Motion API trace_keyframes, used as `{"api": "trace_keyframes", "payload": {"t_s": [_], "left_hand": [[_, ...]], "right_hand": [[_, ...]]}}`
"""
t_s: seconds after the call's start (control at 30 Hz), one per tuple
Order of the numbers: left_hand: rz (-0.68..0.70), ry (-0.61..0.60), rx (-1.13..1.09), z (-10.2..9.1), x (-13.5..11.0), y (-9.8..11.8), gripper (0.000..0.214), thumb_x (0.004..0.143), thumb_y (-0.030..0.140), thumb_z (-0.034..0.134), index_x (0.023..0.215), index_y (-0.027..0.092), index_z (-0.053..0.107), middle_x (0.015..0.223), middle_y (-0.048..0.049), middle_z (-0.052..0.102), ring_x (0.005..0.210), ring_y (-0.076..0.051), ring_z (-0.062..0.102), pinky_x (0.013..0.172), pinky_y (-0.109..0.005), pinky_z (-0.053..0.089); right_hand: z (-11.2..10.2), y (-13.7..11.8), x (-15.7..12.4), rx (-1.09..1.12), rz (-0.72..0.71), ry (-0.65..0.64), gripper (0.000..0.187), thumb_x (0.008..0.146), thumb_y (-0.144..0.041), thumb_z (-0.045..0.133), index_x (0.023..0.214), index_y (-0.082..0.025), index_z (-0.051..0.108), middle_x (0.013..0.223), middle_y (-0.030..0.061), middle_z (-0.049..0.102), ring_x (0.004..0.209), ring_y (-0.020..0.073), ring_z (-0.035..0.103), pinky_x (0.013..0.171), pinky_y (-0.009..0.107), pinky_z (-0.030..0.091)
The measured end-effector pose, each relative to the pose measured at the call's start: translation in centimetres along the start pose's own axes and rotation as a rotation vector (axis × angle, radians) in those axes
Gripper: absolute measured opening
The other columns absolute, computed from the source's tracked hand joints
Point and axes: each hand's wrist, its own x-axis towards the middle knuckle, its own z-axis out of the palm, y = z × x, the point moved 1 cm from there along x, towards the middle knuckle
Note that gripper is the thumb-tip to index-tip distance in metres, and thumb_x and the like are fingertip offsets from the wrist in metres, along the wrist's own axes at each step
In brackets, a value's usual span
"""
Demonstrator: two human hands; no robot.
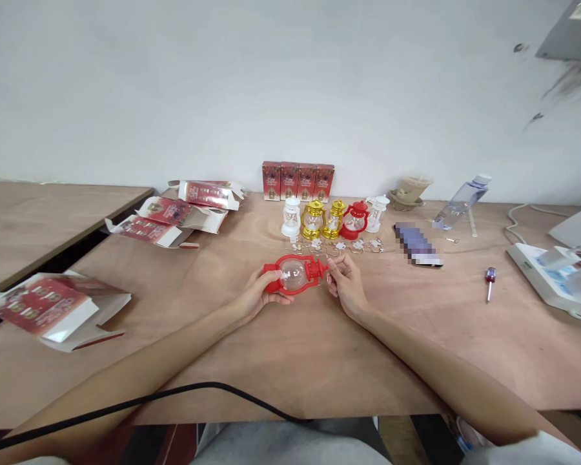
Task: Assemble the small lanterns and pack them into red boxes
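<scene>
A red toy lantern (295, 274) with a clear globe lies sideways between my hands, just above the wooden table. My left hand (266, 287) is closed round its red base, the thumb on top. At the other end, the fingers of my right hand (346, 284) pinch the tip of the lantern's cap; whether they also hold something small there I cannot tell. Behind it stand a white lantern (291, 217), two gold ones, a red lantern (355, 221) and another white one. Small wire hooks and white pieces (339, 247) lie in a row in front of them.
Red boxes (297, 181) stand against the wall. Opened cartons (174, 213) lie at the left, another carton (53, 307) nearer. On the right are a phone (419, 245), a cup (413, 188), a bottle (462, 201), a screwdriver (489, 283) and a power strip (556, 278). A black cable (213, 385) crosses in front.
</scene>
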Motion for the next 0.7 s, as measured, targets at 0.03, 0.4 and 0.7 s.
{"api": "trace_keyframes", "payload": {"t_s": [0.03,0.4,0.7], "left_hand": [[-0.004,-0.010,-0.005,0.02,-0.01,0.04,0.023,0.074,0.030,0.062,0.085,0.013,0.052,0.063,-0.0017,0.062,0.051,-0.016,0.065,0.049,-0.025,0.055],[0.019,0.009,-0.025,0.23,-0.23,0.10,0.026,0.069,0.034,0.064,0.078,0.015,0.049,0.061,0.0014,0.061,0.044,-0.014,0.062,0.040,-0.021,0.051],[0.029,0.022,0.001,0.23,-0.33,-0.02,0.029,0.070,0.035,0.065,0.082,0.015,0.048,0.059,0.0007,0.062,0.045,-0.014,0.062,0.043,-0.023,0.052]], "right_hand": [[0.00,0.03,0.02,0.002,0.001,0.005,0.044,0.071,-0.055,0.069,0.072,-0.022,0.041,0.045,-0.0110,0.048,0.031,0.0020,0.029,0.030,0.013,0.022],[-0.06,-0.46,0.00,-0.039,0.018,-0.081,0.042,0.069,-0.055,0.070,0.090,-0.022,0.055,0.040,-0.0102,0.046,0.031,0.0042,0.029,0.032,0.015,0.018],[-0.40,-0.20,0.30,-0.077,0.017,-0.078,0.038,0.069,-0.054,0.070,0.082,-0.021,0.057,0.039,-0.0093,0.046,0.032,0.0034,0.027,0.033,0.015,0.017]]}}
